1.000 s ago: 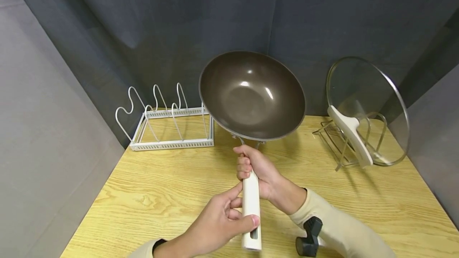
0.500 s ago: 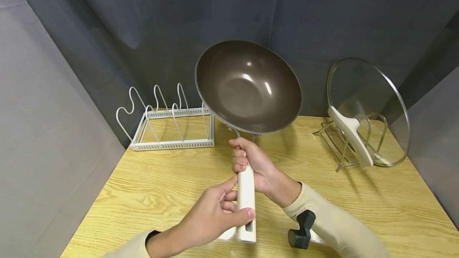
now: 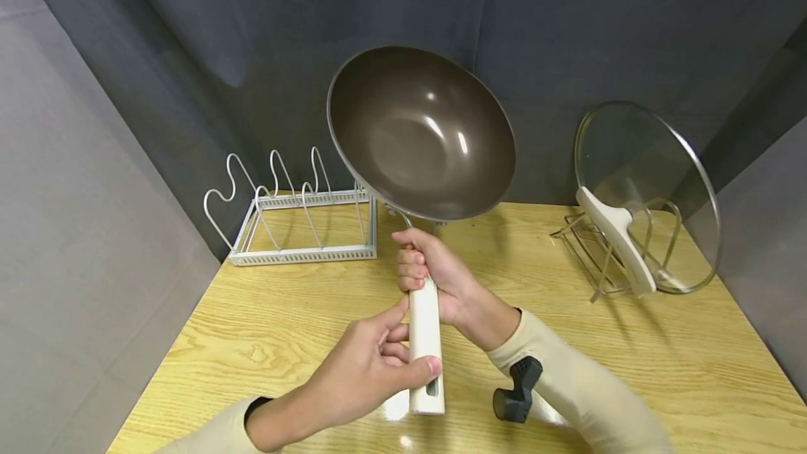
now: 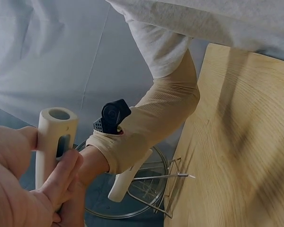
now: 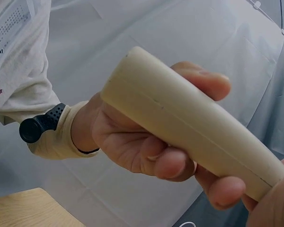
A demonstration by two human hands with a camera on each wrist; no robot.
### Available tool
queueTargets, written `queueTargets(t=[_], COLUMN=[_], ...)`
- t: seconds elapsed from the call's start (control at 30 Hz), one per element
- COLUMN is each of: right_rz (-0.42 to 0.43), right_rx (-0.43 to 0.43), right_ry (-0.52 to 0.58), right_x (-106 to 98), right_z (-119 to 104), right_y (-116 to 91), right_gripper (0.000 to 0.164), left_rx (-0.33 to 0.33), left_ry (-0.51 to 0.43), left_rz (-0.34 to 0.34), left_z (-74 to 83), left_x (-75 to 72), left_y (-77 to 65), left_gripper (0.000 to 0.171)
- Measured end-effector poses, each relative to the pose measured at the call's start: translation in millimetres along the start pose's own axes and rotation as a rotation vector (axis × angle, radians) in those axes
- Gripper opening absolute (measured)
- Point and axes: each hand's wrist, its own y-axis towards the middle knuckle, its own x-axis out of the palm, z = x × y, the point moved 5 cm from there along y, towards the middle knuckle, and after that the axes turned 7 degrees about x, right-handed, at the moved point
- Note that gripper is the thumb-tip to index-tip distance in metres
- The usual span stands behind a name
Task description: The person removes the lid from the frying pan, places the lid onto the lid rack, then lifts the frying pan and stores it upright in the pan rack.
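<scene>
Centre: likely supporting tilted wok (image 3: 419, 135) | right hand (image 3: 435, 270) grips handle (image 3: 425, 324), left hand (image 3: 364, 364) pinches its end | next: steadiness, presumably

Lt wood-grain desk (image 3: 252, 328) below R grip (image 3: 444, 275). On it: wht wire rack (image 3: 302, 254) standing L of grip, nr desk back; thin metal-wire stand (image 3: 607, 261) well R of grip, also twd back.

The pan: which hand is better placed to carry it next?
Probably the right hand: its fingers wrap the handle close to the pan. The left hand holds nearer the handle's free end, thumb lying across it.
</scene>
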Motion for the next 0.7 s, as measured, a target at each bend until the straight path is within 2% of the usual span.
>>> queueTargets(t=[0.23, 0.57, 0.7], right_rz=[-0.046, -0.136, -0.164], right_rx=[0.017, 0.035, 0.04], right_ry=[0.001, 0.007, 0.016], right_x=[5, 17, 21], right_z=[-1, -6, -7], right_y=[7, 16, 20], right_gripper=[0.047, 0.047, 0.047], left_rx=[0.033, 0.038, 0.062], left_ry=[0.07, 0.102, 0.119], left_rz=[0.03, 0.083, 0.103], left_z=[2.0, 5.5, 8.3], left_x=[-4.8, -9.8, -13.4], left_y=[-0.5, -0.1, 0.0], left_gripper=[0.083, 0.085, 0.084])
